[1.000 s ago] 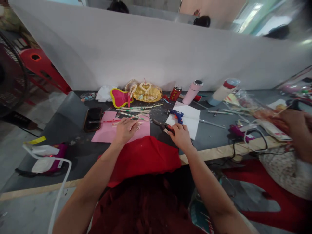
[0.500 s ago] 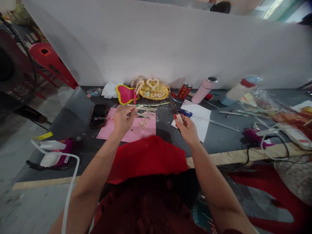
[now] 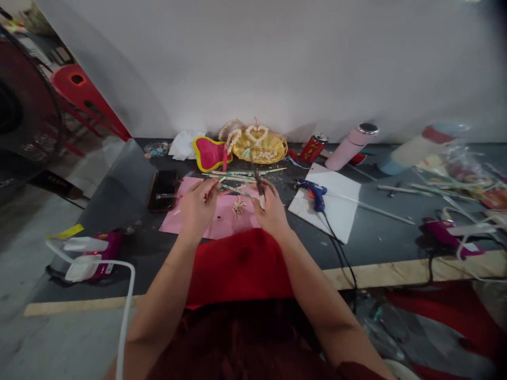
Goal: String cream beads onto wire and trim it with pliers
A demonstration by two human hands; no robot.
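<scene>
head view: at centre frame the right hand (image 3: pixel 273 210) is curled round pliers (image 3: pixel 258 182) that point up the frame. just left, the left hand (image 3: pixel 199 205) has thumb and fingers drawn nearly together by thin sticks (image 3: pixel 237 178); i cannot tell whether it grips one. since half a second ago, the pliers have moved from the glue gun (image 3: pixel 316 195) to the pink sheet (image 3: pixel 216 227).

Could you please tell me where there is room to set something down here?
Fairly bare: dark tabletop between the white paper and right purple power block, and between the phone and left purple power block. Crowded: the back, with basket, can and bottle, and sticks by the pink paper.
</scene>
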